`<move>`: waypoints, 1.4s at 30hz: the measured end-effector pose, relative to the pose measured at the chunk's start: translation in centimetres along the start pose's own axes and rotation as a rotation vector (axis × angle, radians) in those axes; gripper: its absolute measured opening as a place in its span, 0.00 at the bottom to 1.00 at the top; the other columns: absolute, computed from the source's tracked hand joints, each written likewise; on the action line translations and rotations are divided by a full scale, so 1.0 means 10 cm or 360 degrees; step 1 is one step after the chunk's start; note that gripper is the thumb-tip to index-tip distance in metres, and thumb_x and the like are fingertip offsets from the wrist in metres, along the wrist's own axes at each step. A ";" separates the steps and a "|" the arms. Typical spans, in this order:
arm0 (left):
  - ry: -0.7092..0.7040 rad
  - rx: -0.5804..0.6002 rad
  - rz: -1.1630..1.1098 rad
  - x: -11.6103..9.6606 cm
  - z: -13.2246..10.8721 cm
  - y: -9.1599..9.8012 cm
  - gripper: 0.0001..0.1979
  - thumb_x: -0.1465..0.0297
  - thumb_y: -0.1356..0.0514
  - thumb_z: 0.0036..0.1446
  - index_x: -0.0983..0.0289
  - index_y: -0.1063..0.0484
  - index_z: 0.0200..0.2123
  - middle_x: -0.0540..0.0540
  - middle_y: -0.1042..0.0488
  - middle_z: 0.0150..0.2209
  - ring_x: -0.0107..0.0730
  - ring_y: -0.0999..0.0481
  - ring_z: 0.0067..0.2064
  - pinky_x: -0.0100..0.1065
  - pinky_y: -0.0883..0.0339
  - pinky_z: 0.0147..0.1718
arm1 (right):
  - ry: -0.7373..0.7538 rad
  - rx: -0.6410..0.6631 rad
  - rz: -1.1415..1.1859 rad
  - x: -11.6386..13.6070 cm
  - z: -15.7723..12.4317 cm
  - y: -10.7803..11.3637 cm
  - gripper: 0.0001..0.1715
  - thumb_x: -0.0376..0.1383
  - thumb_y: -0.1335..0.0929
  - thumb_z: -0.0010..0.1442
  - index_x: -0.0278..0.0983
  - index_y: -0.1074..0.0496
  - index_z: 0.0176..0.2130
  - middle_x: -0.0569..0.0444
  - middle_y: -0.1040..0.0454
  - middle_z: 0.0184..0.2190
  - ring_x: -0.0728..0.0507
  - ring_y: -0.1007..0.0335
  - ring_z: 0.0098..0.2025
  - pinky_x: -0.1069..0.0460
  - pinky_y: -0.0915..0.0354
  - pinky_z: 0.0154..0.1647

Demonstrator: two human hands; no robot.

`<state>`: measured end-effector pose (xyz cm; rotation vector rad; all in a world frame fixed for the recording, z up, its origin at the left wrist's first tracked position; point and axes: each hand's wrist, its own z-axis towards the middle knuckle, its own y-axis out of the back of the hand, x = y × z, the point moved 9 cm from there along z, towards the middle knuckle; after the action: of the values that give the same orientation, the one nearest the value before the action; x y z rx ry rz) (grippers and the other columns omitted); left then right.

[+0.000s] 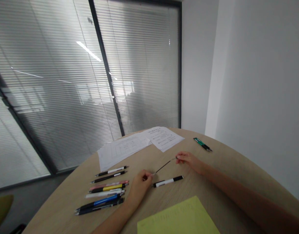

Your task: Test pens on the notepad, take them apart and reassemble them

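Observation:
A thin pen refill (163, 166), dark along its middle with pale ends, stretches above the table between my two hands. My left hand (142, 182) pinches its lower end. At the other end, the fingertips of my right hand (187, 158) are closed on the tip. Just below the refill lies a black and white pen barrel (167, 182), next to my left hand. To the left of that hand several pens rest in a loose column, among them a yellow and black pen (108, 188) and a blue pen (100, 202).
Printed sheets (123, 149) lie at the table's far side, one sheet (164, 139) overlapping. Green pens (201, 144) lie at the right. A yellow paper (178, 219) sits at the near edge of the round wooden table (227, 182). Glass panels with blinds stand behind.

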<state>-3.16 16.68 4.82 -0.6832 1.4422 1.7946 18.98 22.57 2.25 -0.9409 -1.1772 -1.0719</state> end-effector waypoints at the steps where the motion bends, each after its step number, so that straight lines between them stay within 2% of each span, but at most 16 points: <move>1: 0.0003 -0.0030 0.0011 0.01 0.00 0.02 0.08 0.66 0.48 0.41 0.62 0.37 0.16 0.47 0.35 0.16 0.32 0.34 0.23 0.29 0.43 0.24 | -0.0005 -0.0034 0.0061 -0.03 0.02 0.03 0.12 0.42 0.31 0.44 0.35 0.29 0.26 0.55 0.27 0.22 0.50 0.36 0.25 0.54 0.44 0.29; 7: -0.0014 -0.0143 0.0107 0.03 0.03 0.08 0.07 0.68 0.48 0.41 0.62 0.40 0.15 0.47 0.37 0.15 0.31 0.35 0.21 0.29 0.45 0.22 | -0.0045 -0.0300 0.0407 -0.17 0.09 0.23 0.13 0.41 0.28 0.39 0.36 0.30 0.26 0.55 0.27 0.23 0.51 0.36 0.23 0.54 0.43 0.27; 11: -0.0053 -0.0180 0.0219 -0.02 0.05 0.12 0.07 0.70 0.47 0.44 0.63 0.38 0.17 0.48 0.35 0.18 0.31 0.34 0.23 0.29 0.46 0.23 | -0.0022 -0.0351 0.0453 -0.16 0.09 0.25 0.14 0.41 0.27 0.37 0.37 0.32 0.25 0.55 0.26 0.25 0.51 0.36 0.24 0.54 0.41 0.28; 13: -0.0153 -0.0140 0.0537 -0.14 0.07 0.10 0.07 0.72 0.48 0.47 0.63 0.35 0.19 0.50 0.32 0.21 0.32 0.33 0.25 0.29 0.45 0.24 | -0.0024 -0.0360 0.0453 -0.15 0.08 0.24 0.14 0.41 0.27 0.37 0.37 0.32 0.25 0.55 0.26 0.25 0.51 0.36 0.24 0.54 0.41 0.28; 16: -0.0453 0.0019 0.1238 -0.40 0.11 -0.08 0.10 0.74 0.51 0.52 0.65 0.30 0.26 0.56 0.29 0.29 0.35 0.31 0.33 0.31 0.42 0.30 | -0.0022 -0.0362 0.0452 -0.14 0.07 0.24 0.14 0.40 0.27 0.37 0.37 0.32 0.25 0.55 0.26 0.26 0.52 0.36 0.24 0.54 0.40 0.29; 18: -0.0563 0.0096 0.1436 -0.51 0.14 -0.19 0.12 0.76 0.53 0.54 0.66 0.29 0.30 0.59 0.29 0.33 0.39 0.31 0.38 0.34 0.42 0.34 | -0.0019 -0.0363 0.0451 -0.14 0.07 0.24 0.14 0.41 0.28 0.38 0.36 0.32 0.24 0.55 0.26 0.25 0.52 0.36 0.24 0.55 0.40 0.29; 24: -0.0537 0.0198 0.1525 -0.59 0.29 -0.51 0.13 0.79 0.53 0.54 0.70 0.28 0.34 0.64 0.29 0.36 0.45 0.31 0.40 0.39 0.40 0.36 | -0.0012 -0.0355 0.0415 -0.16 0.10 0.24 0.16 0.42 0.28 0.37 0.36 0.32 0.26 0.54 0.26 0.26 0.52 0.36 0.25 0.55 0.40 0.30; 29: -0.0438 0.0287 0.1519 -0.54 0.38 -0.70 0.13 0.78 0.52 0.52 0.70 0.29 0.37 0.63 0.29 0.36 0.42 0.28 0.38 0.36 0.37 0.32 | 0.0005 -0.0348 0.0332 -0.16 0.11 0.24 0.19 0.45 0.28 0.37 0.35 0.33 0.25 0.53 0.27 0.26 0.51 0.36 0.24 0.54 0.41 0.29; 37: -0.0413 0.0332 0.1399 -0.49 0.46 -0.82 0.13 0.73 0.53 0.55 0.68 0.29 0.36 0.61 0.28 0.35 0.41 0.27 0.37 0.35 0.36 0.31 | 0.0029 -0.0289 0.0045 -0.13 0.11 0.15 0.17 0.46 0.31 0.42 0.35 0.33 0.26 0.56 0.28 0.22 0.52 0.39 0.22 0.55 0.44 0.25; 42: -0.0426 0.0333 0.1250 -0.45 0.48 -0.78 0.13 0.66 0.52 0.56 0.66 0.30 0.34 0.57 0.28 0.34 0.39 0.27 0.35 0.33 0.37 0.30 | 0.0006 -0.0171 -0.0130 -0.12 0.10 0.03 0.14 0.44 0.31 0.43 0.35 0.33 0.26 0.59 0.31 0.18 0.53 0.41 0.19 0.56 0.46 0.22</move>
<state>5.91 21.32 4.87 0.2828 1.8088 2.1365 18.99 23.80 1.18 -0.9800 -1.1727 -1.2118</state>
